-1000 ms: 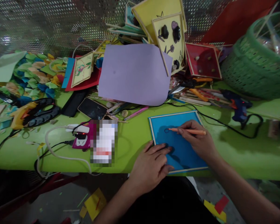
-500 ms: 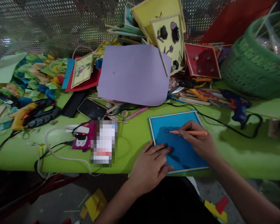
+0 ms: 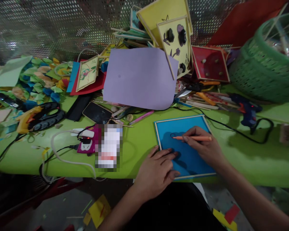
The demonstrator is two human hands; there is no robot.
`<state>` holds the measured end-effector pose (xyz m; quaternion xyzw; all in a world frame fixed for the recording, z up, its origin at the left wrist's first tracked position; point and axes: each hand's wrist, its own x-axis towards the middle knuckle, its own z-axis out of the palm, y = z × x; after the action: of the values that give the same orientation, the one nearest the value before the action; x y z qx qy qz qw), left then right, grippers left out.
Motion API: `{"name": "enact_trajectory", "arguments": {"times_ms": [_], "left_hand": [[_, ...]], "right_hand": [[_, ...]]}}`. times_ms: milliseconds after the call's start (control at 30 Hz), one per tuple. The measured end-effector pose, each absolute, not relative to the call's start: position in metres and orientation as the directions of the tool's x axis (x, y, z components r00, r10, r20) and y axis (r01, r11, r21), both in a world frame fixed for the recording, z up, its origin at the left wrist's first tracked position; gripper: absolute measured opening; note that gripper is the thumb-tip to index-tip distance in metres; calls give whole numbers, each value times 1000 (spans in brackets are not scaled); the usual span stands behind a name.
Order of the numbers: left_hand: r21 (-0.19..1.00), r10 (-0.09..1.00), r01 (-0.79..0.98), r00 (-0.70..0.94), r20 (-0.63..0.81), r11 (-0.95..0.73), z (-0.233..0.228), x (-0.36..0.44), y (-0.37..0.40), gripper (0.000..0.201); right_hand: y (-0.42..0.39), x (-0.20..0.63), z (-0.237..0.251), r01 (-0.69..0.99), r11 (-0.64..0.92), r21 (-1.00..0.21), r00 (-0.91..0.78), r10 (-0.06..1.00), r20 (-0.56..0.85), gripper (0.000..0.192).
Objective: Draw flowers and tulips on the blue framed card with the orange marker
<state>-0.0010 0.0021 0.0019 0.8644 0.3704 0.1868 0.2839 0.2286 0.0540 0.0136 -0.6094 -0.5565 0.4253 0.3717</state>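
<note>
A sheet of blue card (image 3: pixel 170 128) edged with thin pale wooden strips lies flat at the front of the green table. My left hand (image 3: pixel 156 170) rests on its lower left corner, fingers spread out and flat. In my right hand (image 3: pixel 203 144) is an orange felt-tip pen (image 3: pixel 197 138), gripped between thumb and fingers. Its tip touches the card beside a small dark round outline (image 3: pixel 172 135). Part of the card is hidden under both hands.
Left of the card lie a phone (image 3: pixel 108 147) with a blurred screen and a magenta power socket (image 3: pixel 86 146) with cables. Behind are a purple sheet (image 3: pixel 139 80), framed cards (image 3: pixel 174 45), and scissors (image 3: pixel 184 93). A glue gun (image 3: pixel 247 110) and green basket (image 3: pixel 257 70) stand right.
The pen tip has shifted slightly left and down along the small outline, moved by my right hand. My left hand stays in place on the card. The whole view has shifted slightly.
</note>
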Motion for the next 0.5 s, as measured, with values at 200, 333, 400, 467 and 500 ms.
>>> {"name": "enact_trajectory", "arguments": {"times_ms": [200,333,400,467,500], "left_hand": [[589,740,557,664,107,-585,5,-1,3,25],[533,731,580,672,115,-617,9,2,3,29],[493,722,588,680,127,-641,14,6,3,33],[448,692,573,703,162,-687,20,15,3,37],[427,662,548,726,184,-719,23,22,3,38]], "right_hand": [[54,233,8,313,-104,-944,53,994,-92,22],[57,239,7,136,-62,-989,161,986,-39,21],[60,241,11,52,-63,-997,197,979,-52,19],[64,243,17,-3,-76,-997,195,978,-75,20],[65,244,21,-18,-84,-996,178,980,-86,20]]}}
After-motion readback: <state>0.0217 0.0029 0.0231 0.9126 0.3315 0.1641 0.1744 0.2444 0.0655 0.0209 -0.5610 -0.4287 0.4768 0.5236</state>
